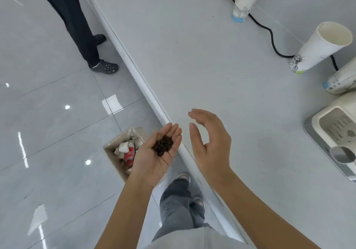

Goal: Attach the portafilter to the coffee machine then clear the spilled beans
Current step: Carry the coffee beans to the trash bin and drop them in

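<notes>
At the far left, on the glossy grey tiled floor [48, 133], the dark-trousered legs of a second person [77, 27] are seen, with dark perforated clogs [105, 67] on the feet. Lower down, beside the pale edge of the worktop, an open cardboard box of rubbish [123, 152] is set on the floor, with white scraps and a red wrapper inside it. Just above and to the right of that box, the left hand [154, 156] is held palm up and cupped, out beyond the worktop's edge; its fingers [173, 133] are only loosely curled, and a small heap of dark brown coffee beans [162, 145] is cradled in the palm. Near it, over the light grey worktop [192, 56], the right hand [210, 146] is held on edge with its fingers [200, 114] gently curved and spread apart from the thumb; nothing is held in it. The two hands are close together but not touching. Below them, grey jeans and pale shoes [183, 177] are seen. Further right, two tall white paper cups [246, 0] [319, 46] are stood on the worktop, with a black power cable [269, 33] trailed between them. At the right edge, part of a cream coffee machine [333, 125] is visible, with a round metal part [342, 154] at its near corner.
</notes>
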